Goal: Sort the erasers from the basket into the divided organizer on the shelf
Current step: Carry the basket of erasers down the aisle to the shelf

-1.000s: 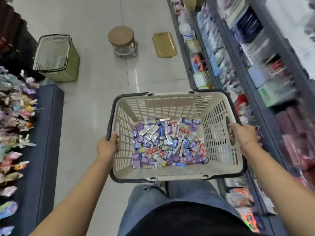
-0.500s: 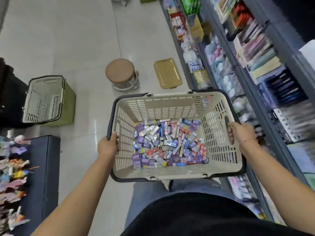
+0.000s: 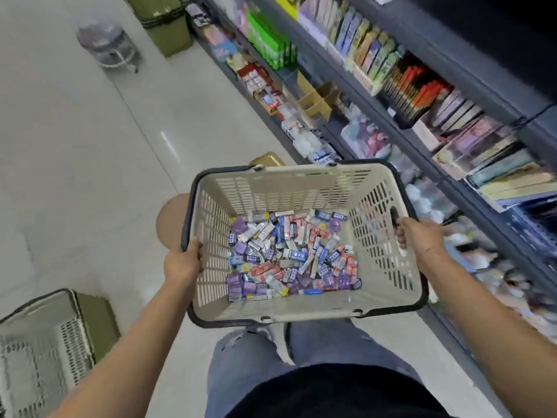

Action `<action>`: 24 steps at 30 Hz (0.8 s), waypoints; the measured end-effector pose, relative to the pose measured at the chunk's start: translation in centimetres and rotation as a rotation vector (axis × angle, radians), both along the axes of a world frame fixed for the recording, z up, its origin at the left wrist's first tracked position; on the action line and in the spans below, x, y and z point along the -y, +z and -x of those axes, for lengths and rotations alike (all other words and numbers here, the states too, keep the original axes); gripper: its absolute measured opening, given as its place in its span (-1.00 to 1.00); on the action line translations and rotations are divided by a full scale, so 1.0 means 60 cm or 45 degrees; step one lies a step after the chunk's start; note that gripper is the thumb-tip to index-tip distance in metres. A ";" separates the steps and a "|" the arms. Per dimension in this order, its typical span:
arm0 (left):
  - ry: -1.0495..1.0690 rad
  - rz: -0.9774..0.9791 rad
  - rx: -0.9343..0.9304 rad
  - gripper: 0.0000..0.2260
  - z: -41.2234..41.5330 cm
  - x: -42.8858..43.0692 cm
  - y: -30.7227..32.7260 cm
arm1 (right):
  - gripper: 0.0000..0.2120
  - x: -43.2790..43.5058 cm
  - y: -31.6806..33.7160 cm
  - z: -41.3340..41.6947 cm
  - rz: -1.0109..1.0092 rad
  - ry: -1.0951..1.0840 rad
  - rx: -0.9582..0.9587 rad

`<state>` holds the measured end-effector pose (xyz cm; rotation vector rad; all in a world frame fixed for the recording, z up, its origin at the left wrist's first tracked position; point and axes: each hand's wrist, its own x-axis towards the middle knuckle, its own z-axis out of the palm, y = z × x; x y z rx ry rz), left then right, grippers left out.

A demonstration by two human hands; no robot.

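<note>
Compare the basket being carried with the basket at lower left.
The carried basket holds a heap of erasers; the lower-left basket shows none. The left hand and right hand grip the carried one; the other sits unheld against an olive crate. Both are cream, slotted, dark-rimmed.

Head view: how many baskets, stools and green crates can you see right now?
Baskets: 2, the held basket and the second basket
Stools: 2, the near stool and the far stool
Green crates: 2, the near crate and the far crate
Total: 6
</note>
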<state>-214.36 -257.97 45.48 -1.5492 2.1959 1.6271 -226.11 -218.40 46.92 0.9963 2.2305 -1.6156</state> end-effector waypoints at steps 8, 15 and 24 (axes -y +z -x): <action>-0.411 0.079 0.026 -0.71 0.344 0.166 -0.018 | -0.91 0.130 -0.053 0.141 0.039 -0.381 0.040; -0.637 0.104 0.072 -0.70 0.603 0.228 -0.071 | -0.90 0.208 -0.119 0.282 0.054 -0.601 0.075; -0.850 0.145 0.127 -0.73 0.834 0.272 -0.126 | -0.88 0.283 -0.171 0.401 0.070 -0.721 0.173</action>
